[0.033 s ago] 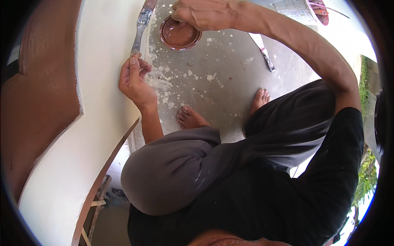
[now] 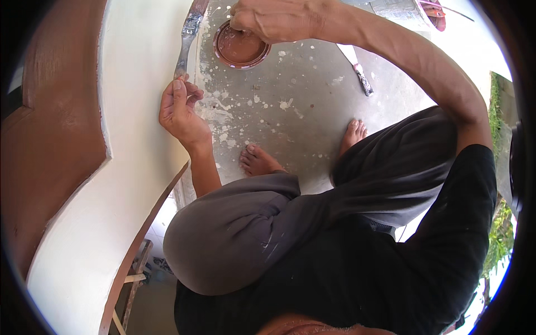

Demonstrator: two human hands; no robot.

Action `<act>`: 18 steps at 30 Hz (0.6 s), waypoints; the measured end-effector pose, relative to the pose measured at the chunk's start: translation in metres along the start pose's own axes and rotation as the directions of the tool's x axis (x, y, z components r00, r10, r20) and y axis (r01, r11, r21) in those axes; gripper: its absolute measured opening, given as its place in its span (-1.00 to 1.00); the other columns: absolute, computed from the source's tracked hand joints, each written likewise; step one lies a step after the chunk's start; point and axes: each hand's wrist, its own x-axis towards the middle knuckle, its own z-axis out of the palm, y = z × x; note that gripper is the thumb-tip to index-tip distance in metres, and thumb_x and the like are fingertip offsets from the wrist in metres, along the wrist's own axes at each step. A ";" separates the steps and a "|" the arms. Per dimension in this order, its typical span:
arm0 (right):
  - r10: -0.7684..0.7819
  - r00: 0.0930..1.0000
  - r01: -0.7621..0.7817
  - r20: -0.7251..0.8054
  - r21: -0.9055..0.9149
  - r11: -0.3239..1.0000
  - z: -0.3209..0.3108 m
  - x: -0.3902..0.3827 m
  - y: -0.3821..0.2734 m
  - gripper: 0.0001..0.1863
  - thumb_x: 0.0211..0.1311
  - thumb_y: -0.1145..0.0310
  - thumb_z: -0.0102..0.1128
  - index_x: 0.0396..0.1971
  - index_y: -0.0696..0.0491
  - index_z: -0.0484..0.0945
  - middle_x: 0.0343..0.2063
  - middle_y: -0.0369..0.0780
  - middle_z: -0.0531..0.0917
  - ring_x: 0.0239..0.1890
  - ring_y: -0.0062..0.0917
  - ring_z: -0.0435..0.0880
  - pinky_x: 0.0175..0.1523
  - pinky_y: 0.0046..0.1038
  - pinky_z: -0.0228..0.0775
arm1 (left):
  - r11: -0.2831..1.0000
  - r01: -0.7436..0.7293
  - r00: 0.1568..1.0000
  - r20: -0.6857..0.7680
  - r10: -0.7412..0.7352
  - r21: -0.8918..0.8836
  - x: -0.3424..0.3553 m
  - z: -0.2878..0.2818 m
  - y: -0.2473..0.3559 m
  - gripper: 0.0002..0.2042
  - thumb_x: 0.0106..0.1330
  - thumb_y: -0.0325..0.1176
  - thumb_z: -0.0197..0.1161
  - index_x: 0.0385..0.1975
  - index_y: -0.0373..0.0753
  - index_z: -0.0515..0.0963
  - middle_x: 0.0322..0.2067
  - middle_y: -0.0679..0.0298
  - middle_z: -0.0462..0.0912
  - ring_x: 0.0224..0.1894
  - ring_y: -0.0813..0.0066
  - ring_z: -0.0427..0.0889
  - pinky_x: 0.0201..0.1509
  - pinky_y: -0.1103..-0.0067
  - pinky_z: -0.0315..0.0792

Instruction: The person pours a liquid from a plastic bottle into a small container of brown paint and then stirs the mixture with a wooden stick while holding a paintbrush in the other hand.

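Between the thumb and fingers of my left hand [image 2: 180, 111] is the handle end of a paintbrush [image 2: 185, 50], its bristle end pointing up along the white wall. An open round can [image 2: 239, 53] of brown paint stands on the paint-spattered grey floor [image 2: 290, 89]. My right hand [image 2: 257, 19] is closed over the can's upper rim, with its fingertips hidden; what they hold I cannot make out. A scraper [image 2: 360, 75] with a pale blade and a smeared handle lies on the floor to the right of the can, beneath my forearm.
A white wall [image 2: 111, 206] with brown panelling [image 2: 50, 167] curves along my left. A pale bucket [image 2: 393, 11] and a red object [image 2: 432, 14] are at the top right. My bare feet [image 2: 259, 162] rest on the floor. Wooden pieces [image 2: 137, 279] show at lower left, greenery [image 2: 497, 240] at right.
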 end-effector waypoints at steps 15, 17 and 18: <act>0.050 0.999 -0.050 -0.010 0.032 0.998 0.020 -0.004 0.005 -0.88 -0.12 0.44 0.20 -0.53 0.15 0.55 -0.43 -0.14 0.62 -0.37 -0.19 0.64 -0.35 -0.22 0.46 | 1.000 0.018 0.999 0.040 -0.019 0.018 -0.008 0.003 -0.002 -0.79 0.36 -0.38 0.10 -0.26 -0.43 0.56 -0.42 0.20 0.59 -0.47 0.57 0.49 -0.35 0.63 0.40; 0.082 0.996 -0.082 0.037 0.016 0.996 0.015 -0.005 0.005 -0.89 -0.13 0.44 0.20 -0.56 0.15 0.55 -0.46 -0.14 0.62 -0.38 -0.20 0.64 -0.35 -0.22 0.47 | 1.000 0.020 0.999 0.036 -0.020 0.018 -0.010 0.004 -0.001 -0.79 0.36 -0.37 0.10 -0.25 -0.43 0.56 -0.43 0.21 0.59 -0.47 0.58 0.48 -0.35 0.63 0.40; 0.084 0.995 -0.086 0.060 0.035 0.996 0.013 -0.005 0.003 -0.90 -0.13 0.44 0.21 -0.57 0.15 0.55 -0.48 -0.14 0.62 -0.39 -0.19 0.64 -0.36 -0.22 0.47 | 1.000 0.022 0.999 0.037 -0.022 0.015 -0.010 0.003 -0.001 -0.79 0.36 -0.37 0.10 -0.25 -0.43 0.56 -0.43 0.22 0.59 -0.47 0.58 0.48 -0.35 0.63 0.40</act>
